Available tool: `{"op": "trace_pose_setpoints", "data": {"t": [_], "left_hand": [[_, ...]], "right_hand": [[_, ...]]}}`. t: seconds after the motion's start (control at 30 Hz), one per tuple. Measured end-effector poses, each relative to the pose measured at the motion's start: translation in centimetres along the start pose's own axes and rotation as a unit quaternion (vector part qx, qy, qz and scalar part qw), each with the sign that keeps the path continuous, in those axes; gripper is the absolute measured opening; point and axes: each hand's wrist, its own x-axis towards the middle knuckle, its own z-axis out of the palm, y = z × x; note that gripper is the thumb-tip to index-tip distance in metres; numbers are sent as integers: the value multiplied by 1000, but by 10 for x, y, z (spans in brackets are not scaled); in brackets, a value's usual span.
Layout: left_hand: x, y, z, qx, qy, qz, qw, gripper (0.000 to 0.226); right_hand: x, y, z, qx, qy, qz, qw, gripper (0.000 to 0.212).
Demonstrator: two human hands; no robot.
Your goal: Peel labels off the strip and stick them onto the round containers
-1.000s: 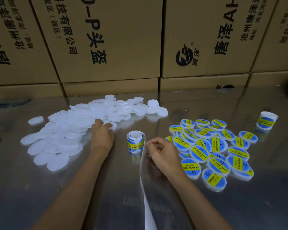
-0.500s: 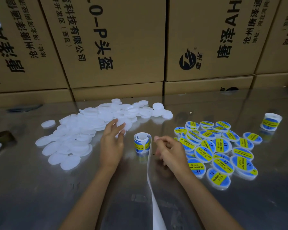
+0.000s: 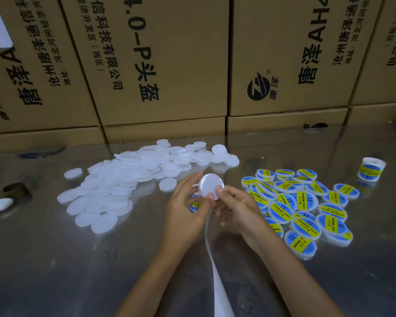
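Head view, centre of the frame: I have a blank white round plastic container (image 3: 211,186) held up off the shiny steel table (image 3: 55,259) between both hands. My left hand (image 3: 185,210) grips it by the left rim, fingers curled over the top edge and thumb at the lower edge. My right hand (image 3: 237,209) pinches the lower right rim between thumb and fingertips (image 3: 220,190). I cannot tell whether a peeled label is in the right fingers.

The roll of blue-and-yellow labels (image 3: 195,205) sits just below and behind the container, mostly hidden by my left hand. Its spent white backing strip (image 3: 216,277) trails toward the bottom edge of the frame.

Judgement on handling: the container looks light, stiff and smooth-faced, likely slippery. A rim hold is correct, as it leaves the flat face free for the label. The label stock looks thin and limp, liable to crease or stick to itself. It should be taken by one edge only.

Upper left of centre lies the heap of unlabelled white round containers (image 3: 124,181). At right lies the pile of labelled blue-and-yellow containers (image 3: 302,207). A second label roll (image 3: 371,169) stands at far right, well apart. Printed brown cardboard cartons (image 3: 169,65) fill the top of the frame.
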Motion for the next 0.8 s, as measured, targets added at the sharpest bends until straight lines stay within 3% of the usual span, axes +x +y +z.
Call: {"op": "trace_pose_setpoints", "data": {"t": [0.07, 0.13, 0.27, 0.33, 0.6, 0.8], "left_hand": [[4, -1, -1, -73, -28, -66, 995, 45], [5, -3, -4, -79, -38, -77, 993, 40], [12, -6, -11, -140, 26, -108, 984, 37], [14, -10, -17, -160, 49, -127, 978, 37], [11, -24, -21, -121, 31, -161, 979, 40], [11, -32, -19, -105, 13, -176, 979, 35]], "right_hand": [[-1, 1, 0, -47, -29, -9, 998, 22], [0, 1, 0, -90, -20, -7, 996, 23], [10, 3, -8, -84, 130, -19, 988, 20], [13, 8, -8, -72, 157, -38, 984, 16], [31, 39, 5, -164, 52, 5, 985, 59], [32, 46, 6, -211, 75, -19, 975, 51]]}}
